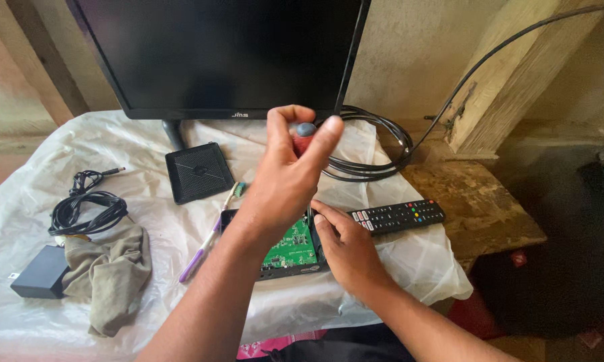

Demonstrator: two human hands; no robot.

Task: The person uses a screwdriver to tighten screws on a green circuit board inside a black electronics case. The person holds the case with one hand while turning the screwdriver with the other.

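- White plastic sheeting (40, 161) covers the table, with a dark monitor (221, 53) at the rear.
- Left hand (292, 171) is raised, fingers closed round a red-handled screwdriver (304, 137), directly above the opened box.
- Opened box (285, 248) with its green circuit board (292, 247) lies near the front table edge.
- Right hand (345, 248) rests against the box's right side, fingers on its rim, holding nothing.
- Remote control (397, 215) lies just right; toothbrush (211, 234) just left; grey cloth (111, 275) well apart.

Makeshift home repair bench: monitor (221, 57), plastic-covered table (20, 214), rough walls.
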